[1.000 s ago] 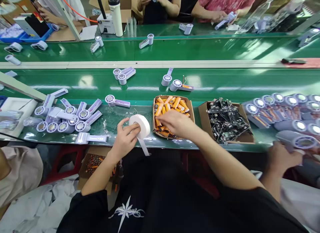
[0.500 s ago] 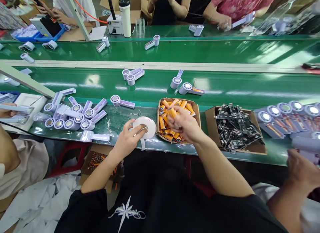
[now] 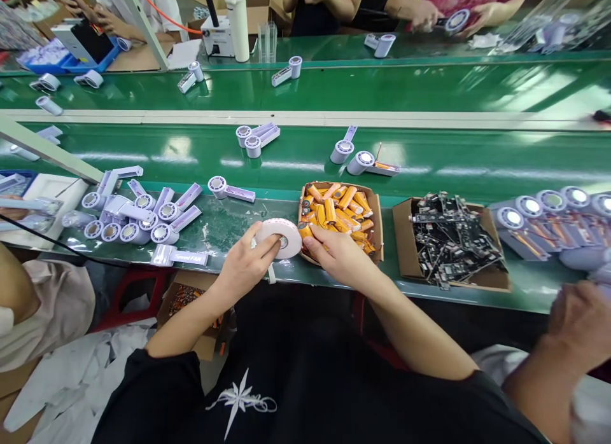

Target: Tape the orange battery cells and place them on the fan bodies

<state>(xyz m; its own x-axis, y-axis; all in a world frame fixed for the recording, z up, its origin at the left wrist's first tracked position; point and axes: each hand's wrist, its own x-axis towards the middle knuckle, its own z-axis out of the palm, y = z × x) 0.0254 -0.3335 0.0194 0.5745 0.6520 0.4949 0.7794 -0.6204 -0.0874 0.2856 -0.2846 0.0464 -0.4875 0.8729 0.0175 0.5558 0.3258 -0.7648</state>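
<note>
My left hand (image 3: 251, 259) is closed on a roll of white tape (image 3: 278, 231), its fingers in the core. A loose tape end (image 3: 272, 274) hangs beneath the roll. My right hand (image 3: 337, 254) pinches an orange battery (image 3: 304, 230) close to the roll's right side; the fingers partly cover it. Just behind that hand stands a cardboard box (image 3: 380, 224) filled with orange batteries (image 3: 348, 199).
Right of the batteries is a box of black circuit boards (image 3: 451, 240), then lilac fan bodies (image 3: 527, 218) and a co-worker's hand (image 3: 580, 320). More fan bodies (image 3: 138, 218) cluster at left. Some lie on the green conveyor (image 3: 191, 151). Across it, other people handle parts.
My right hand has moved left and down from above the battery box to beside the tape roll, carrying a battery. The tape roll has tilted in my left hand.
</note>
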